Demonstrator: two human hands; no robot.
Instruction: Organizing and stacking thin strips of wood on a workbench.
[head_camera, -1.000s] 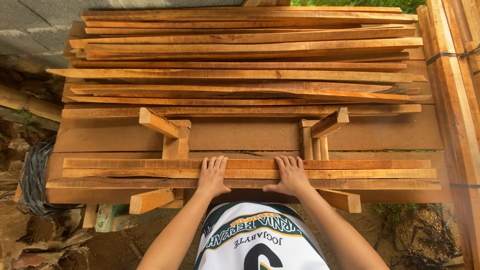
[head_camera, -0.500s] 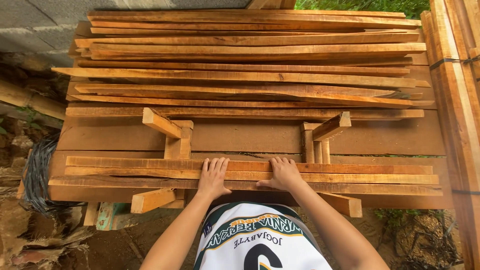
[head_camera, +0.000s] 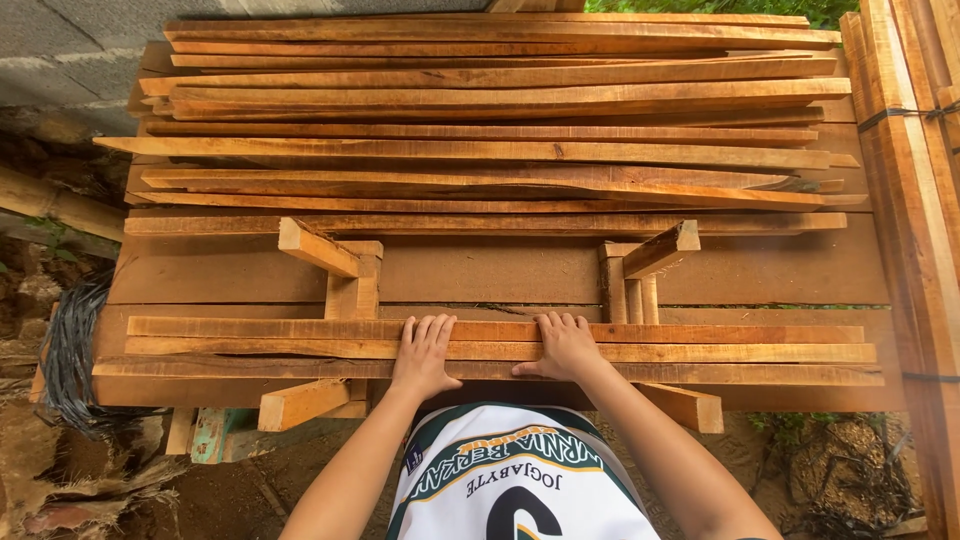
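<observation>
Outdoor woodworking yard: stacked timber slats (head_camera: 480, 120) on a plank bench (head_camera: 500, 270).

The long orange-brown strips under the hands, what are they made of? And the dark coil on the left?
The long orange-brown strips look like rough-sawn, unvarnished wood: grain streaks, splintery edges. The dark coil looks like thin bundled wire or strapping; hard to tell.

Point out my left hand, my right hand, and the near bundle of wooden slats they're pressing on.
left hand (head_camera: 424, 352): head view, back of hand.
right hand (head_camera: 566, 348): head view, back of hand.
near bundle of wooden slats (head_camera: 740, 352): head view, top face.
</observation>
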